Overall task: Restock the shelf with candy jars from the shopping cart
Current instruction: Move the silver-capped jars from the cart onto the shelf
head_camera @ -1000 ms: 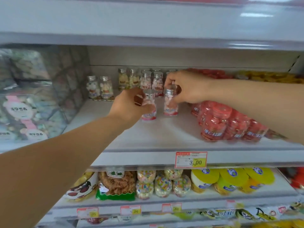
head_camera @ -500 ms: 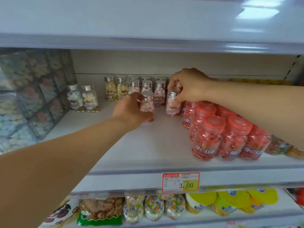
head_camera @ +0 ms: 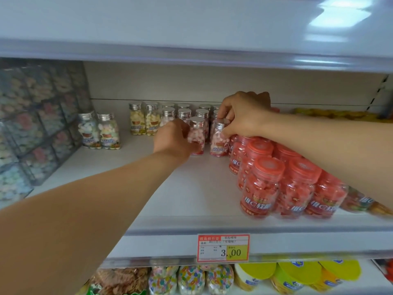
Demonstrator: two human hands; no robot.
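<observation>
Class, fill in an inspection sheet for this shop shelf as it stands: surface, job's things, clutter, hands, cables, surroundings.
Surface: white shelf, bare at the front left.
Job's things: two pink candy jars with silver caps, the left jar and the right jar, side by side in front of a back row of capped jars.
Clutter: red-lidded jars massed at the right; yellow candy jars and pastel jars further left; price tag on the shelf edge.
Hands: left hand grips the left jar's body; right hand holds the right jar near its cap.
Cables: nothing seen.
Surroundings: upper shelf above; lower shelf sweets below; wrapped boxes at the left.
</observation>
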